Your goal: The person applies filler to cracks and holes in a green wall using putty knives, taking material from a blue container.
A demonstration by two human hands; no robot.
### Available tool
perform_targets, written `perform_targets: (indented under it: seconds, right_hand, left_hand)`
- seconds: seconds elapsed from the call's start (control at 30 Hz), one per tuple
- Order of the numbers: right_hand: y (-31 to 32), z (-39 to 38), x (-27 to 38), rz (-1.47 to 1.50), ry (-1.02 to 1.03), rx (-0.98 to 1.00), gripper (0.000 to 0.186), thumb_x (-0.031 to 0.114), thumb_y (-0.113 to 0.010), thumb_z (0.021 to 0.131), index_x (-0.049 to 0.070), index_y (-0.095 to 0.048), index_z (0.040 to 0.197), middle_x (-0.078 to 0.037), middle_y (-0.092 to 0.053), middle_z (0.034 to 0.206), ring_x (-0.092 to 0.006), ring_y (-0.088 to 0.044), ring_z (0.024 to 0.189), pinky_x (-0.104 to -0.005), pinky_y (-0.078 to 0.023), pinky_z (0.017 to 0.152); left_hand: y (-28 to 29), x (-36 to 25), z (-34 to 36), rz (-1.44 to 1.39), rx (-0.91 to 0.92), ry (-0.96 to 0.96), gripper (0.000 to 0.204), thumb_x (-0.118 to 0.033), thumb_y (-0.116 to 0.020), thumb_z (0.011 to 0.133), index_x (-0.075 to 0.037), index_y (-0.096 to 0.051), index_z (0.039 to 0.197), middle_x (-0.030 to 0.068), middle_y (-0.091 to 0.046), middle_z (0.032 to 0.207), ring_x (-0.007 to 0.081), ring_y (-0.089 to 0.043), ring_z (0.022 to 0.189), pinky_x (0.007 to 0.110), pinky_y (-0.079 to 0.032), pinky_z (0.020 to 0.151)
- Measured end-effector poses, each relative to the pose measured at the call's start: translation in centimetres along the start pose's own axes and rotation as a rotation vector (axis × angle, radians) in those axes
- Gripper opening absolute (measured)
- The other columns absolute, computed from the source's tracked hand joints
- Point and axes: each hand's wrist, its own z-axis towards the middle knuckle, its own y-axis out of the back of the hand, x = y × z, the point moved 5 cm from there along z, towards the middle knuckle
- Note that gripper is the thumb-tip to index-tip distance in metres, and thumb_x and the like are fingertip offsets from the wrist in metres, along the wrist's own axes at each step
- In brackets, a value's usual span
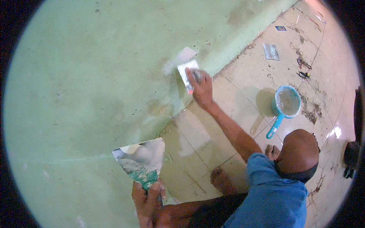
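My right hand (203,89) is stretched out to the green wall (87,76) and grips a small putty knife (188,72), its blade flat against the wall low down near the floor. A fresh white patch of filler (181,57) lies just above the blade. My left hand (146,199) is held close to me, shut on the green handle of a wide scraper blade (142,159). That blade is smeared with grey-white filler and points up toward the wall.
A blue pot (287,102) with a long handle holds whitish filler on the stained tile floor (243,76). Farther off lie a grey flat piece (271,51) and small dark tools (304,68). My bare foot (222,179) and raised knee (298,150) are near the wall's base.
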Motion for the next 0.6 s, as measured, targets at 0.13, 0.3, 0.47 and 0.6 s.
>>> perform_targets:
  seconds: [0.13, 0.3, 0.47, 0.6]
  right_hand:
    - [1.1, 6.2, -1.3, -0.153, 0.339, 0.004, 0.060, 0.012, -0.053, 0.082, 0.019, -0.041, 0.140, -0.008, -0.047, 0.132, -0.0311, -0.045, 0.117, -0.0428, -0.042, 0.089]
    - [0.1, 2.8, -5.7, -0.151, 0.167, 0.074, 0.066, 0.005, -0.054, 0.078, 0.019, -0.040, 0.141, -0.011, -0.045, 0.135, -0.0345, -0.045, 0.118, -0.0450, -0.042, 0.090]
    - [-2.0, -2.8, -4.1, 0.129, -0.111, 0.187, 0.067, -0.008, -0.050, 0.075, 0.013, -0.044, 0.138, -0.019, -0.046, 0.126, -0.0367, -0.045, 0.114, -0.0440, -0.036, 0.098]
    - [-0.1, 0.5, -4.9, 0.232, -0.395, -0.103, 0.066, -0.013, -0.044, 0.075, 0.007, -0.042, 0.138, -0.022, -0.045, 0.120, -0.0372, -0.044, 0.111, -0.0422, -0.035, 0.098]
  left_hand:
    - [0.7, 0.7, 0.0, 0.000, -0.027, 0.101, 0.024, -0.009, -0.056, 0.086, 0.000, -0.047, 0.106, 0.0074, -0.056, 0.074, 0.0118, -0.052, 0.053, 0.023, -0.041, 0.045]
    - [0.6, 0.4, 0.4, 0.010, 0.000, 0.094, 0.024, -0.011, -0.057, 0.087, 0.000, -0.047, 0.106, 0.0075, -0.056, 0.076, 0.0117, -0.052, 0.053, 0.023, -0.041, 0.044]
    - [0.5, 0.5, 0.3, 0.013, 0.035, 0.085, 0.026, -0.011, -0.058, 0.087, 0.000, -0.047, 0.108, 0.0079, -0.056, 0.078, 0.0122, -0.052, 0.056, 0.024, -0.042, 0.047]
    - [0.6, 0.9, 0.5, -0.012, -0.009, 0.041, 0.028, -0.010, -0.058, 0.087, 0.000, -0.046, 0.110, 0.0086, -0.056, 0.079, 0.0125, -0.052, 0.058, 0.024, -0.043, 0.048]
